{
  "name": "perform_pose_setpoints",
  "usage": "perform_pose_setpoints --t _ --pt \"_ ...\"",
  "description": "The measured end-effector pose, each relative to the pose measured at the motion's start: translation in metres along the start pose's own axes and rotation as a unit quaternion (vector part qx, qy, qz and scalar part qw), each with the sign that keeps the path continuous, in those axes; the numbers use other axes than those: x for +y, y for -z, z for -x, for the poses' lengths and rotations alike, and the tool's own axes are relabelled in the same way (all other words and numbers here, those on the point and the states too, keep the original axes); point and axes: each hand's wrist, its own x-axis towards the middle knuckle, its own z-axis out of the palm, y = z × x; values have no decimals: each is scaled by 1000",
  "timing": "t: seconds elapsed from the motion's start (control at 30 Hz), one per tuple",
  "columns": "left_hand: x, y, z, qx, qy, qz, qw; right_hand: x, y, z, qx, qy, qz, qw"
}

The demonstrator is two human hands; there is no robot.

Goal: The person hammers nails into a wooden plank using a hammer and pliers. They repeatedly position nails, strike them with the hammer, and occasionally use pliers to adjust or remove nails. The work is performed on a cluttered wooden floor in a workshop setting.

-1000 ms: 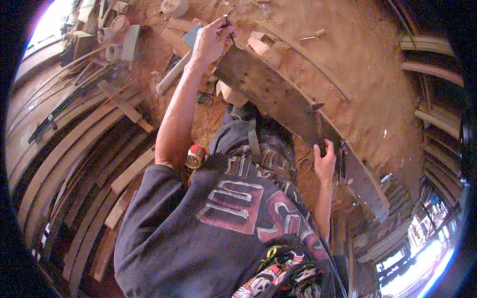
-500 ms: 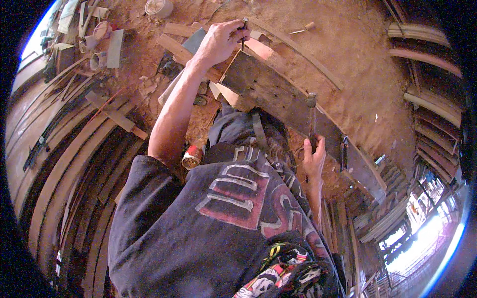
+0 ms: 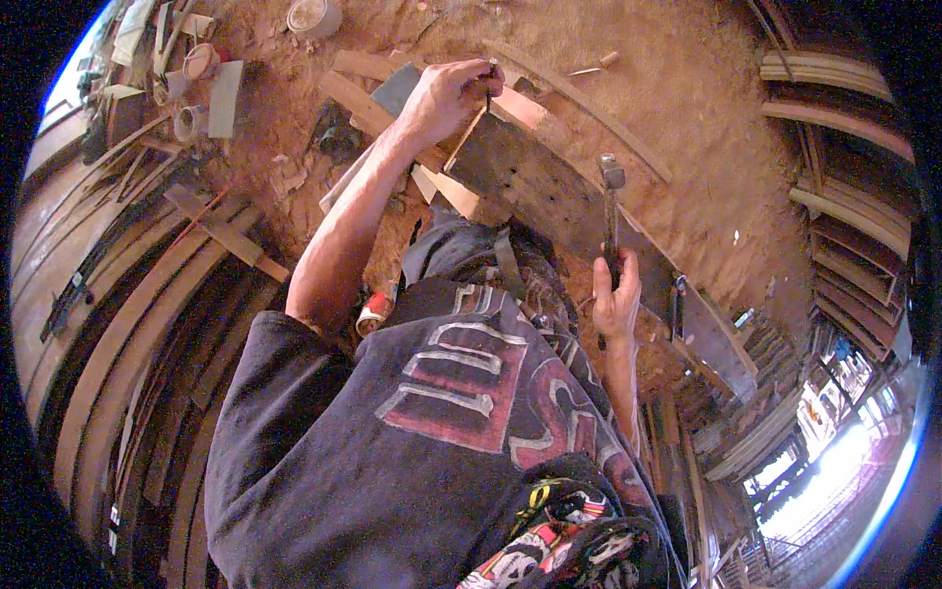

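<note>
My left hand point(image 3: 446, 103) is closed around a slim dark chisel point(image 3: 490, 88), held upright with its lower end at the far end of a dark wooden board point(image 3: 559, 182). The hand covers part of the tool, and its tip is hard to make out. Fingers wrapped round the handle, my right hand point(image 3: 616, 299) grips a hammer point(image 3: 610, 196) over the board's near side, its metal head up and apart from the chisel. The board runs slantwise in front of me. A narrow dark tool point(image 3: 679, 299) lies across its nearer right part.
Pale wood offcuts point(image 3: 456, 194) lie beside and under the board. A knife-like tool point(image 3: 597, 65) rests on the sandy floor beyond. Long planks point(image 3: 118, 373) fill the left, and stacked timber point(image 3: 834, 123) stands right. A red-and-white can point(image 3: 373, 312) sits near my left arm.
The hammer has tilted and risen slightly, its head moving farther away. My left hand and the chisel have shifted a little right and nearer.
</note>
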Motion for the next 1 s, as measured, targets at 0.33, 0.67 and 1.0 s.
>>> perform_pose_setpoints --t 0.33,0.67,1.0 --pt "-14 -17 -5 -48 -77 -6 996 -39 -5 -18 -6 105 -87 991" --pt "10 0 -27 -251 -39 -38 966 -95 -15 -12 52 143 -104 983" --pt "35 -18 -19 -292 -43 -57 954 -64 -9 -18 99 226 -47 968"
